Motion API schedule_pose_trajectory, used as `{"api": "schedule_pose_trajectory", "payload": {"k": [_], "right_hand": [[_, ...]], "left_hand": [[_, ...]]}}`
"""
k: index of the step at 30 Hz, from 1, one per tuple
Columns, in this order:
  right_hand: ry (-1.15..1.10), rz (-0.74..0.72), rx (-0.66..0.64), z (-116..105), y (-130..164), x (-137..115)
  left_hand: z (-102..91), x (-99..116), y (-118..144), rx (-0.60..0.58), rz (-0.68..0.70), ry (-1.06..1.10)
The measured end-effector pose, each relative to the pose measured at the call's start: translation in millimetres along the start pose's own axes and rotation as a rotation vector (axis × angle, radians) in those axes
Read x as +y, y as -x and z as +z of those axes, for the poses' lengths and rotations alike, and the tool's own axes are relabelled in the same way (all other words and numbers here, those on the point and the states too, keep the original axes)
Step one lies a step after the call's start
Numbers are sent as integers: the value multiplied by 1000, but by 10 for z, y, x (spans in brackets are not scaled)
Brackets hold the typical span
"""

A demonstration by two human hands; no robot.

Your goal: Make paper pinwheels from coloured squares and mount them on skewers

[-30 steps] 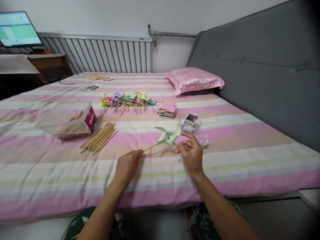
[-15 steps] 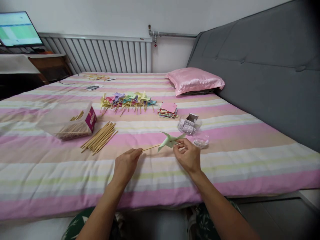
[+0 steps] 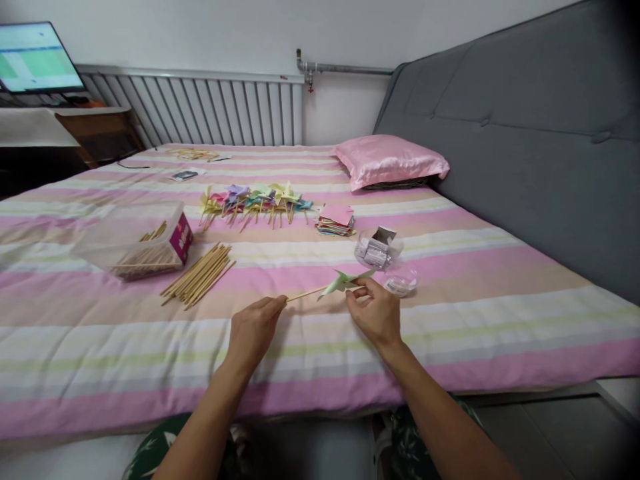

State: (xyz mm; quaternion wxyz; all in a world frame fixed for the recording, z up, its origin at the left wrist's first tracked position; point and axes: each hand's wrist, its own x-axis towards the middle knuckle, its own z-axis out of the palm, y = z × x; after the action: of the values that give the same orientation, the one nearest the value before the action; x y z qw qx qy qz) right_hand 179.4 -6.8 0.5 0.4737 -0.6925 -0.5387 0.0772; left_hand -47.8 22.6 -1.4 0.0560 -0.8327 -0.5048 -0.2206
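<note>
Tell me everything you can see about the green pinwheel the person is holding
The pinwheel is pale green folded paper fixed near the far end of a thin, light wooden-looking stick. Its blades look nearly edge-on to the camera, so the centre fastening cannot be made out. It sits low over the striped bedspread, stick roughly level. The left hand pinches the near end of the stick; the right hand has its fingertips at the paper head. Just behind it lie a clear tub of small packets and a clear lid.

Striped bed [image 3: 450,327] bears loose sticks [image 3: 199,275], a stick box [image 3: 150,245], paper stack [image 3: 336,220], pillow [image 3: 390,160], perhaps finished pinwheels [image 3: 255,199].
</note>
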Motion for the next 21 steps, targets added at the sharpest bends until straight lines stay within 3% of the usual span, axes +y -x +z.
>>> {"api": "schedule_pose_trajectory", "payload": {"k": [4, 8, 15, 18, 21], "right_hand": [[-42, -4, 60, -4, 11, -15], [-291, 81, 79, -5, 25, -48], [-1066, 438, -307, 84, 30, -41], [-1224, 550, -349, 106, 37, -47], [-1239, 613, -308, 107, 30, -46]], "left_hand": [[-5, -1, 14, 9, -26, 7], [15, -16, 21, 65, -64, 26], [16, 9, 7, 173, -186, 146], [3, 32, 6, 196, -219, 239], [0, 46, 12, 228, -225, 310]]}}
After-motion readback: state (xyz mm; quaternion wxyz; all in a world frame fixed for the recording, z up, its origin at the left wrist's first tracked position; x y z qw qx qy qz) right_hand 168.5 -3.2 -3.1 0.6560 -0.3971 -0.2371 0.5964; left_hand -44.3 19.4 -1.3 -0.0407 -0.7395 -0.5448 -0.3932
